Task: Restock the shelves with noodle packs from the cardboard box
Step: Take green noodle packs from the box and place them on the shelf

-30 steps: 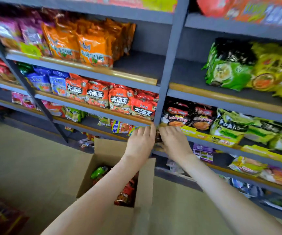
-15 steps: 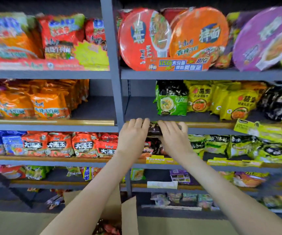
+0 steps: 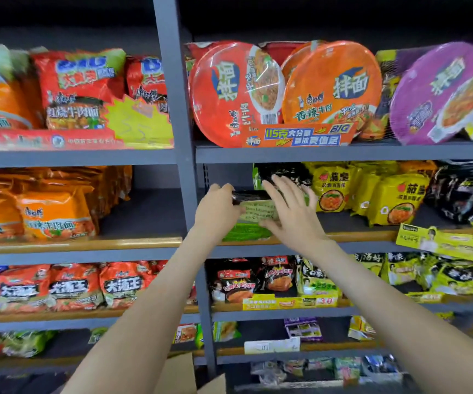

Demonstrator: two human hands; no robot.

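One green-and-black plastic noodle pack sits on the grey metal shelf; left hand grips its edge, right hand presses spread flat. Probably light, crushable: hold edges.

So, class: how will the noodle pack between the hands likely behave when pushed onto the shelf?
Probably light: the left hand grips the pack by one edge. It looks glossy, so likely slides easily. Upright, it may tip.

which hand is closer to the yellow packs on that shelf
Right. The right hand lies just left of the yellow packs, spread flat on the green pack; the left hand grips that pack's far side.
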